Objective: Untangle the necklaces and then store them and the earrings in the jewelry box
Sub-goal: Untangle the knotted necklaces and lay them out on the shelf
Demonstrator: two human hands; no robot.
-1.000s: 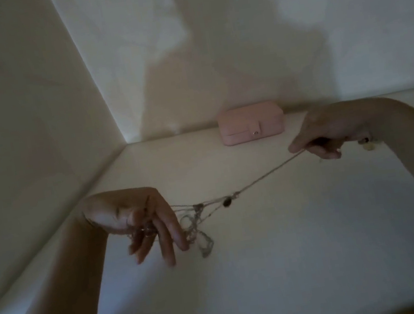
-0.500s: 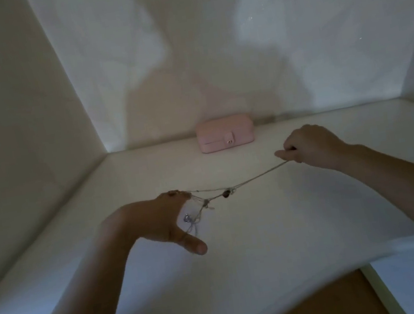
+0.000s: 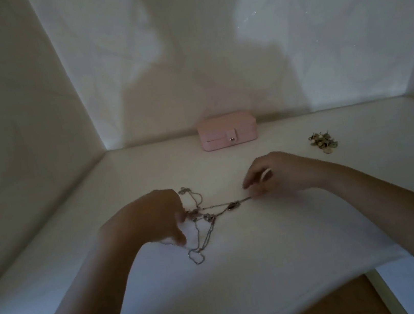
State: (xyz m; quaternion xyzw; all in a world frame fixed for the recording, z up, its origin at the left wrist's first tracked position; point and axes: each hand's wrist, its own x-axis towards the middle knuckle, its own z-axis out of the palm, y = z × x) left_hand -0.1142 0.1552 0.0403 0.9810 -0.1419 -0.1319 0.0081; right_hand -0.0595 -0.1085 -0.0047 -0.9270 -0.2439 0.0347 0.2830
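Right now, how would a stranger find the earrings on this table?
Start at the pink jewelry box against the back wall. Look right and a little nearer: the earrings lie in a small heap. Unlike the necklaces, no hand touches them.

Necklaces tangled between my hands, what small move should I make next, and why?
Probably steady the knotted necklaces with the left hand and, with the right hand, gently draw its pinched strand outward. The chains cross in a clump beside the left hand, and loose loops trail below it on the table.
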